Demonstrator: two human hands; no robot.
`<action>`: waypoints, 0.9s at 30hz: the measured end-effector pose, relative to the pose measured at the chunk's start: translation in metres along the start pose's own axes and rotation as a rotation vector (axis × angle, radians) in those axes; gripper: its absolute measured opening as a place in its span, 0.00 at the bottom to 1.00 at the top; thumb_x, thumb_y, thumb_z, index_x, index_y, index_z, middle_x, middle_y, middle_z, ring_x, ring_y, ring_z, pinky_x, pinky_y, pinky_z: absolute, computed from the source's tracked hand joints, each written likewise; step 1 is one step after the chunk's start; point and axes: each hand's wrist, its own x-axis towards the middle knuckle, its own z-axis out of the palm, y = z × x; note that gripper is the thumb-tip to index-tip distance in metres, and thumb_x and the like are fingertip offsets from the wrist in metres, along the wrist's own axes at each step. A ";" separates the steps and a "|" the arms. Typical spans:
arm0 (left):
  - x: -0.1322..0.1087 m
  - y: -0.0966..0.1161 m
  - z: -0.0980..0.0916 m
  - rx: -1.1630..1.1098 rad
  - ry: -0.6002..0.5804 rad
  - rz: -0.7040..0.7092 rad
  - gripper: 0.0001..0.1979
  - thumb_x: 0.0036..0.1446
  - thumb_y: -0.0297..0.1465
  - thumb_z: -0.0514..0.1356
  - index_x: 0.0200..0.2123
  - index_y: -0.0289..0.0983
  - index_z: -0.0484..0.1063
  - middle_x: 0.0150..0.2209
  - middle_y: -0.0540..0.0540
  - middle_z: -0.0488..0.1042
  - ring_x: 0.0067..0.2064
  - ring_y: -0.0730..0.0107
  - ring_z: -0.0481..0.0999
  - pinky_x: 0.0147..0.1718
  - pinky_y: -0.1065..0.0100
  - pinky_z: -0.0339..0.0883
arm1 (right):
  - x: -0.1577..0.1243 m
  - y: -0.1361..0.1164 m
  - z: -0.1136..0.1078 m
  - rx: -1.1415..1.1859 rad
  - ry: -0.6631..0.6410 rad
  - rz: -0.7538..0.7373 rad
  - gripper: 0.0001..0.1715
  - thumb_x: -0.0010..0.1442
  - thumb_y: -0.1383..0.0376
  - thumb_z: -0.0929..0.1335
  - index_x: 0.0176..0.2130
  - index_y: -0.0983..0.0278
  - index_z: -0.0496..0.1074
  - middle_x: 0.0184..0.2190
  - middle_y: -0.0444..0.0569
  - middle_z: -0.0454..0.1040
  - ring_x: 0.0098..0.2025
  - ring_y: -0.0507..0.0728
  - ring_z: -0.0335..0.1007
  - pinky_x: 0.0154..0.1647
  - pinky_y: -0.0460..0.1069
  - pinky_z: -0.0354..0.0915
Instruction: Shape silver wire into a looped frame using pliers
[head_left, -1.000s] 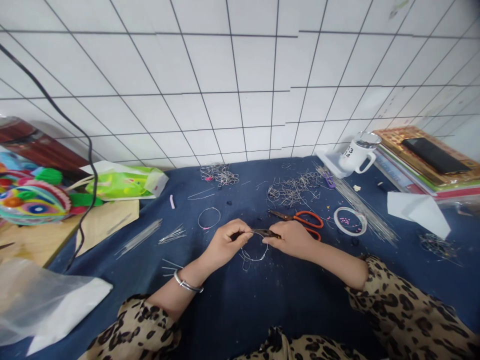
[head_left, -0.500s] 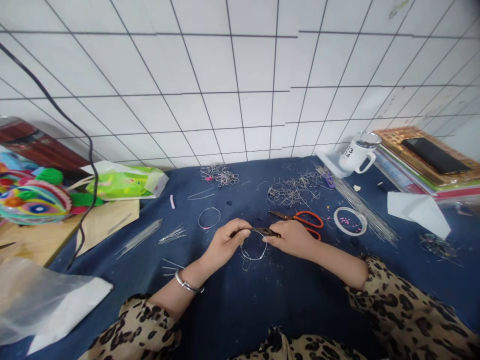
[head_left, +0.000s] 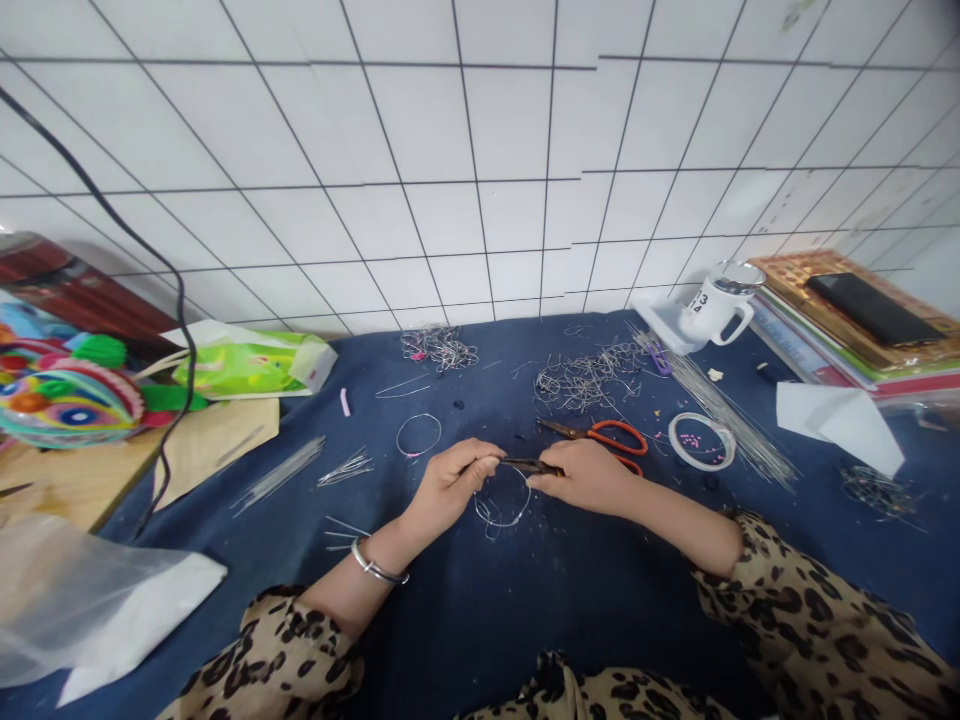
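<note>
My left hand [head_left: 452,482] pinches the top of a thin wire ring [head_left: 501,505] that hangs over the dark blue cloth [head_left: 540,600]. My right hand [head_left: 587,476] is closed round dark pliers [head_left: 529,466] whose tip meets the wire at my left fingertips. A silver bangle [head_left: 377,569] sits on my left wrist. Orange-handled scissors [head_left: 609,436] lie just behind my right hand. A finished wire ring [head_left: 418,435] lies behind my left hand.
Tangled wire heaps [head_left: 583,375] and straight wire bundles [head_left: 726,415] lie toward the tiled wall. A tape roll [head_left: 701,441], a white mug [head_left: 716,300], stacked books with a phone [head_left: 862,310], white paper [head_left: 838,415], a green bag [head_left: 251,365] and a clear plastic bag [head_left: 82,600] surround the work spot.
The wire ring has turned slightly and sits a little lower and to the left under the pliers. Both hands have barely moved.
</note>
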 end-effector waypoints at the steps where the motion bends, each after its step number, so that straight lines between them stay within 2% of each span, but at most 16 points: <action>1: 0.000 0.000 0.000 0.004 -0.006 0.005 0.09 0.57 0.32 0.54 0.38 0.35 0.72 0.27 0.48 0.68 0.24 0.77 0.65 0.25 0.73 0.62 | 0.000 0.000 -0.001 0.003 -0.002 -0.006 0.24 0.59 0.50 0.59 0.27 0.66 0.67 0.24 0.45 0.68 0.26 0.49 0.62 0.27 0.44 0.49; 8: 0.000 0.000 0.000 0.046 -0.025 0.064 0.10 0.57 0.32 0.54 0.39 0.36 0.72 0.27 0.48 0.68 0.25 0.76 0.66 0.25 0.73 0.63 | -0.001 -0.002 -0.003 -0.016 -0.026 -0.002 0.22 0.59 0.51 0.60 0.28 0.66 0.68 0.25 0.45 0.69 0.27 0.49 0.63 0.27 0.44 0.49; 18: 0.000 0.001 -0.001 0.195 -0.047 0.168 0.10 0.57 0.29 0.54 0.40 0.38 0.73 0.30 0.46 0.73 0.31 0.72 0.71 0.31 0.70 0.65 | -0.002 -0.002 -0.001 -0.111 -0.010 0.001 0.21 0.59 0.51 0.59 0.29 0.64 0.68 0.27 0.46 0.71 0.28 0.52 0.65 0.27 0.46 0.49; 27: 0.000 0.000 0.000 0.212 -0.045 0.213 0.10 0.57 0.28 0.54 0.40 0.37 0.73 0.26 0.48 0.71 0.27 0.73 0.69 0.28 0.70 0.64 | -0.001 -0.002 -0.001 -0.110 -0.026 0.008 0.22 0.59 0.51 0.59 0.28 0.64 0.67 0.27 0.45 0.72 0.28 0.52 0.66 0.27 0.46 0.48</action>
